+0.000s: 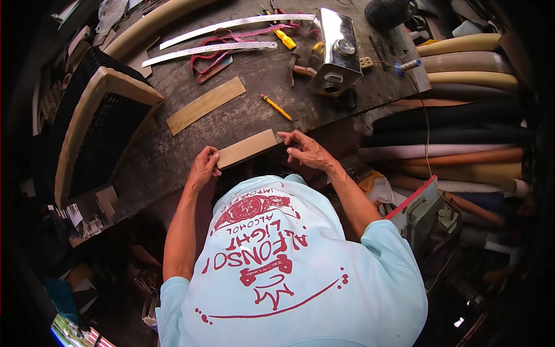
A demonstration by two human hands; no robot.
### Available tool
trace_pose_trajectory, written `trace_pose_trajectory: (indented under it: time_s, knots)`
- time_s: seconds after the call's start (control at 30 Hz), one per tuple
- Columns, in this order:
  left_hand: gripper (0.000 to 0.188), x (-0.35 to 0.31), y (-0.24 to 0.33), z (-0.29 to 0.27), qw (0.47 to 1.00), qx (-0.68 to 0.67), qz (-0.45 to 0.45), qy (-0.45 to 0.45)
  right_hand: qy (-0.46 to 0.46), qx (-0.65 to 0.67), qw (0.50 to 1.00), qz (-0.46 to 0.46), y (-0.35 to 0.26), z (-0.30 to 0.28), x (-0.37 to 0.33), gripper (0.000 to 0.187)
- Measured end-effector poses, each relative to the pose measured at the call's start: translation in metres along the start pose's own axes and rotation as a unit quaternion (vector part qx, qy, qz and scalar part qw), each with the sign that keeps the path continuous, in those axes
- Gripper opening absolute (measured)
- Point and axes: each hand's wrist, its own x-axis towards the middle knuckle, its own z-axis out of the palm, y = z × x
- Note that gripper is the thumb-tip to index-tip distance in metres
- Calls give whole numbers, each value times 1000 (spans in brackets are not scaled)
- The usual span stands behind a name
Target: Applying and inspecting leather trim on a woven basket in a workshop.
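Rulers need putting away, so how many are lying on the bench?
2. The upper ruler reaches toward the shiny metal can; the lower ruler lies just below it in the view. Others may be hidden.

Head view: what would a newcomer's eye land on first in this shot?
Probably the light blue shirt with dark red print, filling the lower middle. Just above it, at the near edge of the dark workbench, the left hand holds one end of a pale tan strip, with the right hand near the other end. The shiny metal can also stands out, farther back and to the right.
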Motion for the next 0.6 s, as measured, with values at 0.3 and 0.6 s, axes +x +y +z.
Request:
trace_pose_trajectory:
  time_s: [0.3, 0.6]
  knots:
    - [19, -2, 2, 2, 1000, 17, -3, 15, 29, 65, 993, -92, 55, 19, 32, 19]
    - [19, -1, -2, 1, 1000, 18, 3, 15, 48, -49, 989, -127, 57, 20, 38, 34]
